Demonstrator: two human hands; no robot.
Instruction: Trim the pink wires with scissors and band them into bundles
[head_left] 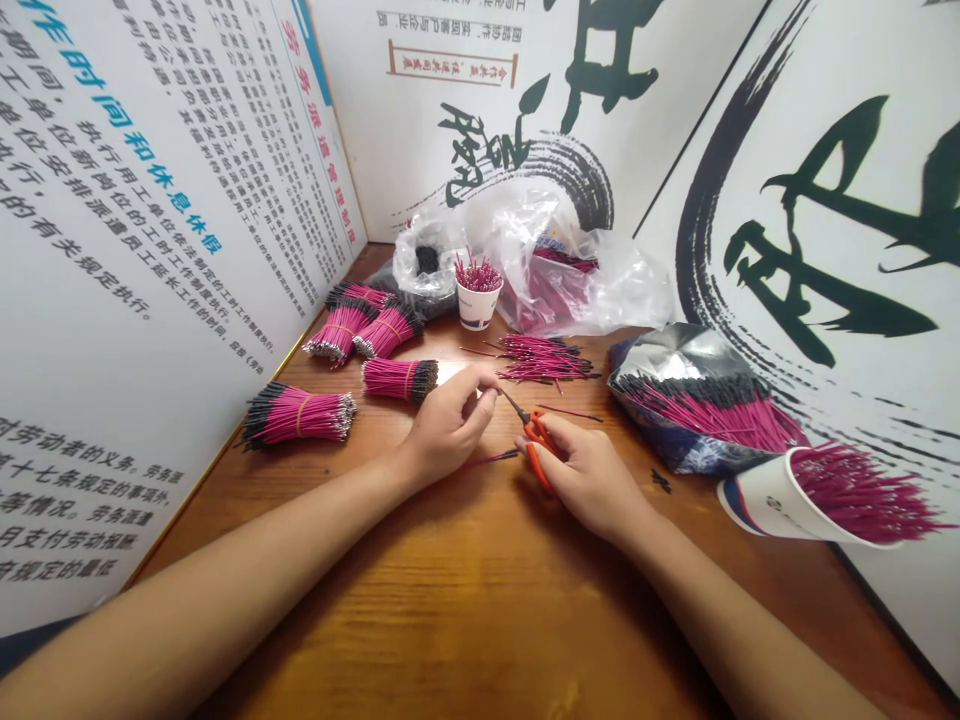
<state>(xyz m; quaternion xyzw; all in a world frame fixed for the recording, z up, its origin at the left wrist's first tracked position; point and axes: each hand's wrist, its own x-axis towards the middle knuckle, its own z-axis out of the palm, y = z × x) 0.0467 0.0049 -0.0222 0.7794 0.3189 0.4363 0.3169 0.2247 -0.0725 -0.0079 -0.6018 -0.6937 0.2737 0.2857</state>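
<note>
Paper cups point(772, 500) of pink wires point(862, 495), foil bag point(682, 350) of more

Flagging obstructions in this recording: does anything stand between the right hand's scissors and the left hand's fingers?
Nothing visible does: the scissors in the right hand reach up to the fingers of the left hand. The loose wire pile lies farther back.

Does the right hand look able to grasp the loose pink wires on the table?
Probably not freely: the right hand holds orange-handled scissors, though nothing tall seems to block the loose pink wires.
</note>
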